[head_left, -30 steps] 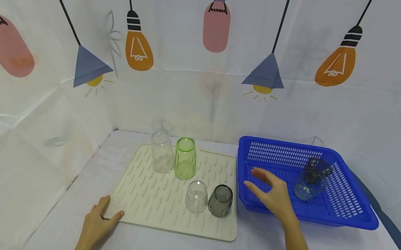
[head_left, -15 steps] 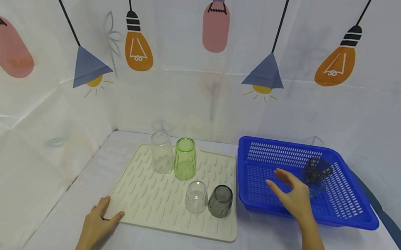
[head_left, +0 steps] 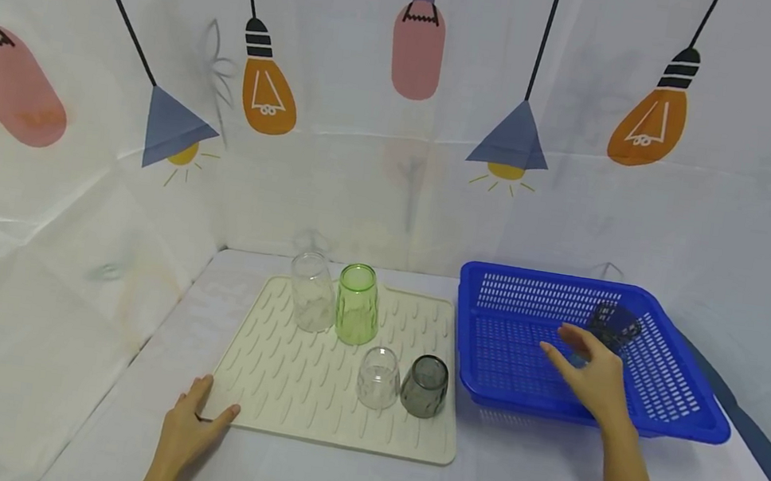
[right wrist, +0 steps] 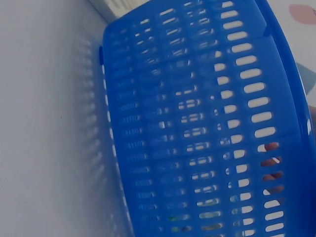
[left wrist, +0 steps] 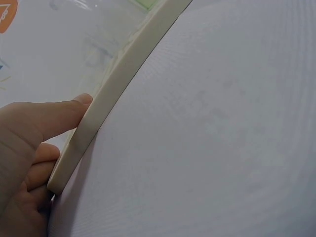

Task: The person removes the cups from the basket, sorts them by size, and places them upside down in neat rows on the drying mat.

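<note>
My left hand (head_left: 183, 428) rests at the front left corner of a cream ridged drying mat (head_left: 306, 415), thumb and fingers spread around the corner. The left wrist view has the thumb (left wrist: 59, 117) against the mat's edge. Over a blue plastic basket (head_left: 496, 398), my right hand (head_left: 598, 381) is reaching in with thumb and fingers parted. Just behind those fingers a clear glass (head_left: 579, 361) is mostly hidden, and a dark-patterned glass (head_left: 615, 325) lies farther back. From the right wrist, the basket's slotted side (right wrist: 197, 123) covers most of the view.
Upside down on the mat are a tall clear glass (head_left: 314, 296), a green glass (head_left: 357, 305), a short clear glass (head_left: 379, 380) and a grey glass (head_left: 424, 387). A sheet printed with lamps (head_left: 391, 193) hangs behind the white table.
My right hand has moved rightward over the basket, from its left part to the clear glass, which it now partly covers. My left hand and the glasses on the mat have stayed put.
</note>
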Tool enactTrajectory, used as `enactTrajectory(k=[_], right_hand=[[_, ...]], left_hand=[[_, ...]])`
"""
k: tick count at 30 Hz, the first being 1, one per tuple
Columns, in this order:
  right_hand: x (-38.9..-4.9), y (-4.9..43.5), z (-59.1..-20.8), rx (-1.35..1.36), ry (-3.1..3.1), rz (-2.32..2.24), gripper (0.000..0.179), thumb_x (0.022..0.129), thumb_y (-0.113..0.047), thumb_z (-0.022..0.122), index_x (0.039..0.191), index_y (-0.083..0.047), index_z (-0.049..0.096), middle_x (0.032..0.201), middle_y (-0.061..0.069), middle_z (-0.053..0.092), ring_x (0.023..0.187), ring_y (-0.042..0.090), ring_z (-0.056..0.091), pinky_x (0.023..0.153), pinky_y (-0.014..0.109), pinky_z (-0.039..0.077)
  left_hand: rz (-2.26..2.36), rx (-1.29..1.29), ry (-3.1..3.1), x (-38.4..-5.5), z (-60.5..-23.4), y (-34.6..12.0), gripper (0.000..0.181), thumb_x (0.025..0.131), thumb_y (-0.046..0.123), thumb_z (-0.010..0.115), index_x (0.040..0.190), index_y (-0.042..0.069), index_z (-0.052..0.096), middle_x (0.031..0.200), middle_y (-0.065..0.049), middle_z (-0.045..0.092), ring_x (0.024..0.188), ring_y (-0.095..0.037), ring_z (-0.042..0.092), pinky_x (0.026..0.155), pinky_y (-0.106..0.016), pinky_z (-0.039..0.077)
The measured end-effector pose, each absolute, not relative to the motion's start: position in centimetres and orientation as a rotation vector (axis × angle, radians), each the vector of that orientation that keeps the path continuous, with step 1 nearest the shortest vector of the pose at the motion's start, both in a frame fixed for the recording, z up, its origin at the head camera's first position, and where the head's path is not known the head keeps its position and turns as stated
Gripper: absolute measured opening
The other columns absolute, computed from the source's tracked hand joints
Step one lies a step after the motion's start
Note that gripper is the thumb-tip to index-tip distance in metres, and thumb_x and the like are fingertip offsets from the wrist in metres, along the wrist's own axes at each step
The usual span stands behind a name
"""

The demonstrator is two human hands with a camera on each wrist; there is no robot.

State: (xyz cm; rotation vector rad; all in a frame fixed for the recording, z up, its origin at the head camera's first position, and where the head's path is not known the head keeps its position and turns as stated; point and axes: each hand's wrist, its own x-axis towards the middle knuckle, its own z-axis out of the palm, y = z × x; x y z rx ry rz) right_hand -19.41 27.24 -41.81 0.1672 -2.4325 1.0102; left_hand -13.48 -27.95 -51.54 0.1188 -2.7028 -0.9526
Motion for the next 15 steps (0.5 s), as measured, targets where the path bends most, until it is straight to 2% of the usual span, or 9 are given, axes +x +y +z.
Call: enactTrajectory(k=[4, 5, 8, 11, 15], right_hand=[[-19.7, 27.9, -41.7, 0.141, -2.434, 0.991, 0.048, 0.082, -0.017, 0.074, 0.119, 0.008, 0.057, 0.111, 0.028, 0.063, 0.103, 0.042, 0.058, 0.08, -0.006, 0.033], [-19.8, 28.1, -41.7, 0.129, -2.437, 0.982, 0.049, 0.082, -0.017, 0.074, 0.119, 0.009, 0.056, 0.111, 0.028, 0.063, 0.103, 0.042, 0.058, 0.083, -0.001, 0.039], [-20.1, 28.6, -41.7, 0.088, -2.446, 0.951, 0.052, 0.082, -0.017, 0.074, 0.122, 0.01, 0.054, 0.113, 0.03, 0.061, 0.104, 0.045, 0.057, 0.09, 0.025, 0.05], [-20.4, 29.2, -41.8, 0.055, -2.442, 0.906, 0.055, 0.081, -0.016, 0.074, 0.123, 0.012, 0.052, 0.116, 0.033, 0.058, 0.106, 0.047, 0.055, 0.087, 0.054, 0.046], [-20.9, 30.0, -41.8, 0.023, -2.434, 0.833, 0.061, 0.078, -0.016, 0.075, 0.123, 0.015, 0.049, 0.118, 0.036, 0.054, 0.108, 0.052, 0.05, 0.089, 0.063, 0.042]], left_hand=[[-0.955, 0.127, -2.725, -13.6, -51.6, -28.0, 0.078, 0.076, 0.027, 0.076, 0.128, -0.02, 0.042, 0.131, -0.039, 0.039, 0.125, -0.054, 0.035, 0.106, -0.06, 0.026], [-0.953, 0.131, -2.728, -13.6, -51.6, -28.0, 0.078, 0.076, 0.027, 0.076, 0.128, -0.02, 0.042, 0.132, -0.039, 0.039, 0.125, -0.053, 0.035, 0.106, -0.06, 0.026], [-0.956, 0.135, -2.729, -13.5, -51.5, -28.0, 0.077, 0.076, 0.027, 0.076, 0.128, -0.02, 0.042, 0.132, -0.039, 0.038, 0.125, -0.053, 0.035, 0.106, -0.06, 0.026], [-0.953, 0.133, -2.728, -13.4, -51.4, -27.9, 0.077, 0.077, 0.027, 0.075, 0.128, -0.02, 0.042, 0.132, -0.039, 0.038, 0.125, -0.053, 0.035, 0.106, -0.06, 0.027], [-0.943, 0.126, -2.722, -13.4, -51.5, -27.9, 0.078, 0.076, 0.028, 0.076, 0.128, -0.02, 0.042, 0.131, -0.039, 0.039, 0.124, -0.053, 0.036, 0.106, -0.059, 0.027]])
